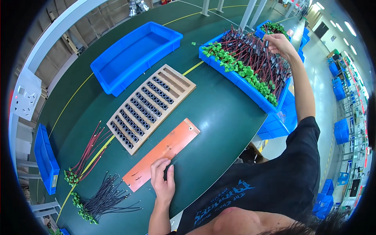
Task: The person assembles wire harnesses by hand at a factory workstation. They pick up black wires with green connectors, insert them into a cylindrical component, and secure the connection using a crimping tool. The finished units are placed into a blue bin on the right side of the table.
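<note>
My right hand (279, 45) is raised over the far right blue bin (235, 76), its fingertips pinched on a small black cylindrical part (266, 44). That bin is heaped with red and black wire leads (256, 49) with green connectors (231, 60) along its near-left side. My left hand (162, 178) rests on the lower edge of a flat orange board (166, 150), fingers bent and thumb apart, holding nothing visible. Beyond the board lies a slotted wooden rack (164, 113) carrying rows of black ring-ended cylinders (143, 107); its far-right slots hold none.
Left of the board lie a bundle of black wires (107, 197) and a bundle of red wires (89, 149), both with green connectors. A blue tray (102, 80) stands behind the rack. Another blue tray (47, 160) is at the left edge. A metal post (248, 15) rises behind the full bin.
</note>
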`<action>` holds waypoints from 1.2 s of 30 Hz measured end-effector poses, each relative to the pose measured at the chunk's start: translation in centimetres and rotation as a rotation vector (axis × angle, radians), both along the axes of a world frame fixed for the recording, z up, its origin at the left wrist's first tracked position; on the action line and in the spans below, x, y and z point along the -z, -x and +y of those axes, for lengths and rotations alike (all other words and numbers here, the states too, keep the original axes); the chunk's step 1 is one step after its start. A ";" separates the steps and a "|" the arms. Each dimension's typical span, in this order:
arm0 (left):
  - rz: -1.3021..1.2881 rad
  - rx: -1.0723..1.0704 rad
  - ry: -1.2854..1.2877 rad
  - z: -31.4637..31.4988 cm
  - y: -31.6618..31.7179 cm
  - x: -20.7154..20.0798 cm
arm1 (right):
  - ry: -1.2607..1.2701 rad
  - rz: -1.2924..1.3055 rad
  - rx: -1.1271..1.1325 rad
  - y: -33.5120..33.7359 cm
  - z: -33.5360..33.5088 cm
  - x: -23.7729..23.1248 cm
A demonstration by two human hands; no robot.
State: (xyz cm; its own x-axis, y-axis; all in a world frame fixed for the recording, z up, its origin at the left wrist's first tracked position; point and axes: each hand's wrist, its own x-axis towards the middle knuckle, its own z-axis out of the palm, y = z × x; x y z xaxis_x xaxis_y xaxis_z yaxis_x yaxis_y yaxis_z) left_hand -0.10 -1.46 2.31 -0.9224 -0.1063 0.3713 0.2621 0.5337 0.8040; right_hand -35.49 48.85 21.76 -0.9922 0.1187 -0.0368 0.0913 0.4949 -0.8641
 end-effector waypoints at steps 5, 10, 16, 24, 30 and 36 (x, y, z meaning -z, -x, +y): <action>0.025 0.002 0.026 -0.1 0.0 0.3 | -0.460 -0.164 0.110 5.2 0.5 2.7; 0.018 -0.001 0.057 -0.2 -0.2 0.5 | -0.886 -0.062 0.122 6.2 -0.5 3.5; 0.021 0.025 0.087 -0.3 -0.2 0.6 | -1.201 -0.072 -0.003 0.9 -3.6 2.1; 0.033 0.048 0.130 -0.3 -0.1 0.6 | -0.716 -0.119 0.009 0.7 -0.5 4.8; 0.025 0.046 0.145 -0.4 -0.4 0.7 | -0.597 -0.031 0.012 1.6 -0.6 5.3; 0.035 0.048 0.157 0.0 0.4 0.7 | -0.951 0.360 -0.120 -0.8 -7.4 6.7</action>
